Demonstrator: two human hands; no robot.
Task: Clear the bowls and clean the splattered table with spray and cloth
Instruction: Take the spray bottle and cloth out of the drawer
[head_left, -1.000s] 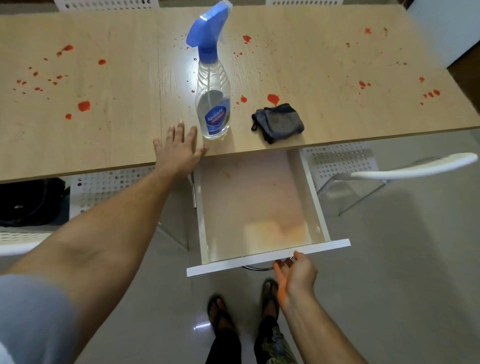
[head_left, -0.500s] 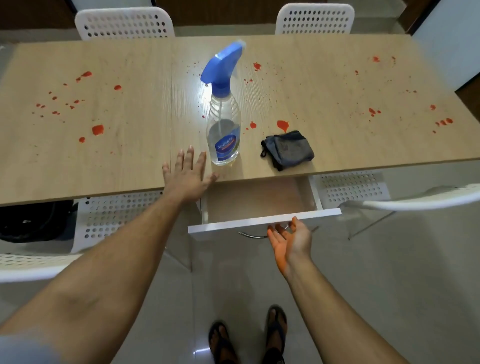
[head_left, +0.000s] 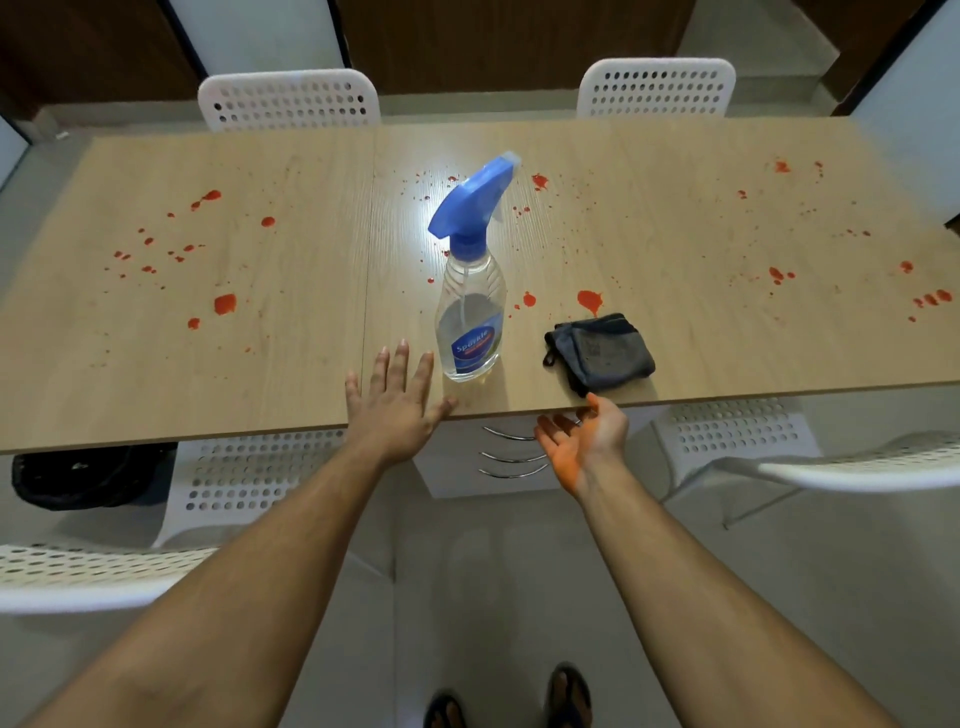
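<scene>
Table (head_left: 675, 218): light wood, red splatters across the whole top. One clear spray bottle (head_left: 471, 322), blue trigger head, stood upright near the front edge. One dark grey cloth (head_left: 602, 353) lay folded beside it. Left hand (head_left: 395, 405) lay flat, fingers spread, on the table edge; right hand (head_left: 584, 439) was open palm-up, empty, below the edge.

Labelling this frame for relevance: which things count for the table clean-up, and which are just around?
For the job:
- spray bottle, upright on the table
- grey cloth, folded near the front edge
- red splatters across the tabletop
- left hand, flat on the table
- right hand, open below the edge

Just around:
- white chairs
- drawer unit
- black bag on the floor
</scene>
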